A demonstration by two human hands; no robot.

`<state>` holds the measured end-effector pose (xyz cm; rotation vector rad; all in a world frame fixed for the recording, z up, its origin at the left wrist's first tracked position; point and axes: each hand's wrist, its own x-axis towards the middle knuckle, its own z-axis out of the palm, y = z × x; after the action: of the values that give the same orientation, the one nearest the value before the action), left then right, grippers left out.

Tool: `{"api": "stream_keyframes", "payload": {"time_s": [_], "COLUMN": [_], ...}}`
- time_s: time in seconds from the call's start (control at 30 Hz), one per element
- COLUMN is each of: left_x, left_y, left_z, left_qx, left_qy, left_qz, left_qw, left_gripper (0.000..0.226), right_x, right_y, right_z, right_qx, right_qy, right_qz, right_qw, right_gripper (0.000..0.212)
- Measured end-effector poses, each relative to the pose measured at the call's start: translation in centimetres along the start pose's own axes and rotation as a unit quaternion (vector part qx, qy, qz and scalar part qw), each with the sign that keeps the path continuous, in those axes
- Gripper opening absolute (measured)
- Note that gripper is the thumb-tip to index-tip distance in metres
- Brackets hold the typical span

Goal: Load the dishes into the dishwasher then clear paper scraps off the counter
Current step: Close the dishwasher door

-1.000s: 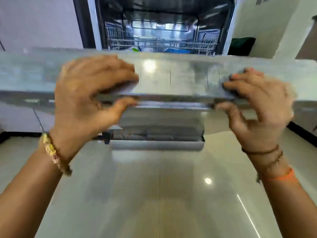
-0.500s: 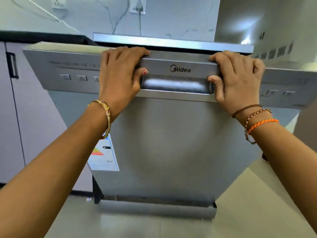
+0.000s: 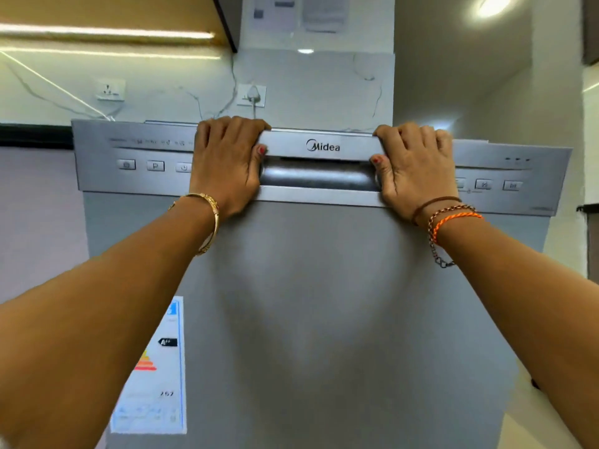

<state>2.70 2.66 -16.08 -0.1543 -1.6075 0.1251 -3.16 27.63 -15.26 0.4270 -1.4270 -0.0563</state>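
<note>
We are reaching both arms forward, a gold bangle (image 3: 212, 218) on the left wrist and thread bands (image 3: 453, 218) on the right. Our left hand (image 3: 227, 163) is gripping the left end of the door's handle (image 3: 317, 171), fingers curled over the top edge and thumb tucked at the recess; our right hand (image 3: 415, 170) is mirroring that grip at the right end, thumb likewise hooked at the recess. So both grips are pinching the top of the door (image 3: 324, 303), neither one spread.

The door of the dishwasher (image 3: 324, 147) is standing upright in front of us and filling the middle of the view, with an energy label (image 3: 155, 367) low on its left and buttons (image 3: 155, 165) either side of our hands. It is looking shut or all but shut (we cannot tell whether the latch is caught). No dishes are showing, so we are judging the loading part to be finishing, though the racks are hidden and we cannot check.

Beyond the door, the dark edge of the bench (image 3: 35, 137) is running off to the left under a wall with two sockets (image 3: 110, 89). Its top is out of view from here, so no scraps are showing; we are judging that the clearing is all left to do.
</note>
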Motion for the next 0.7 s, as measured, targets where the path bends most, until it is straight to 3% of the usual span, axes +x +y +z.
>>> {"api": "stream_keyframes", "payload": {"time_s": [0.13, 0.37, 0.57, 0.7], "left_x": [1.1, 2.6, 3.0, 3.8], "left_y": [-1.3, -2.9, -2.8, -2.5], "left_z": [4.3, 10.1, 10.5, 9.3], "left_qx": [0.009, -0.001, 0.03, 0.06], "left_qy": [0.011, -0.081, -0.125, -0.201], "left_qz": [0.024, 0.006, 0.002, -0.004], "left_qw": [1.0, 0.997, 0.992, 0.978], "left_gripper": [0.034, 0.05, 0.062, 0.063], "right_x": [0.6, 0.4, -0.1, 1.3], "right_y": [0.6, 0.5, 0.9, 0.5], "right_z": [4.3, 10.4, 11.1, 9.3], "right_qx": [0.014, 0.08, 0.114, 0.158], "right_qy": [-0.006, -0.015, -0.032, -0.088], "right_qz": [0.0, 0.042, 0.053, 0.127], "right_qw": [1.0, 0.996, 0.992, 0.975], "right_gripper": [0.045, 0.041, 0.036, 0.025]}}
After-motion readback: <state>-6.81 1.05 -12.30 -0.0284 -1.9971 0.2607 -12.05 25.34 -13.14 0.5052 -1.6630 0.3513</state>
